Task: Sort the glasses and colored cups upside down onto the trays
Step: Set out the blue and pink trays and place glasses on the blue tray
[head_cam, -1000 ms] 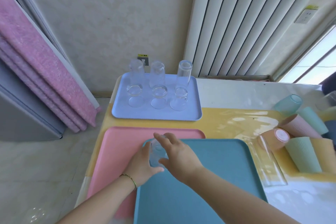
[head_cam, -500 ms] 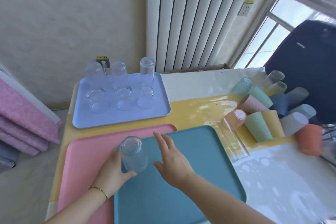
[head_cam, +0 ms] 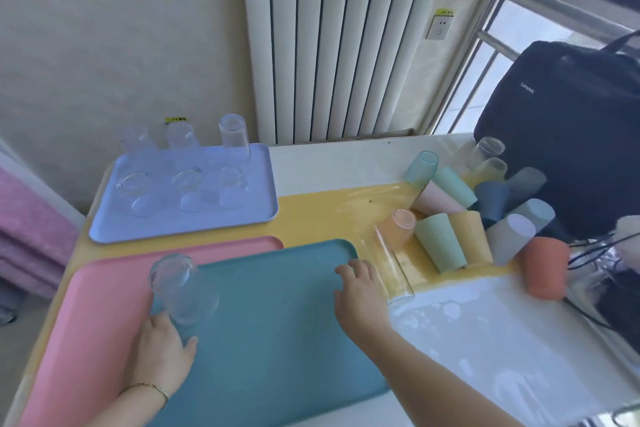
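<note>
My left hand [head_cam: 165, 350] grips a clear glass [head_cam: 181, 288] near its lower end, upside down at the left edge of the teal tray [head_cam: 277, 340]. That tray overlaps a pink tray [head_cam: 86, 322]. My right hand [head_cam: 360, 291] reaches, fingers relaxed, toward a clear glass [head_cam: 389, 267] lying on its side by the teal tray's right edge; whether it touches the glass is unclear. A lavender tray [head_cam: 256, 180] at the back holds several upside-down glasses. Several colored cups [head_cam: 446, 239] lie in a pile on the right.
A black backpack [head_cam: 568, 135] and cables sit at the table's right end behind the cup pile. An orange cup [head_cam: 545, 267] stands apart by the cables. A white radiator and wall stand behind the table. Folded pink fabric [head_cam: 31, 232] lies off the left edge.
My right hand has let go of the held glass and moved right to the glass lying on its side. My left hand has kept the glass on the teal tray. The view has swung right.
</note>
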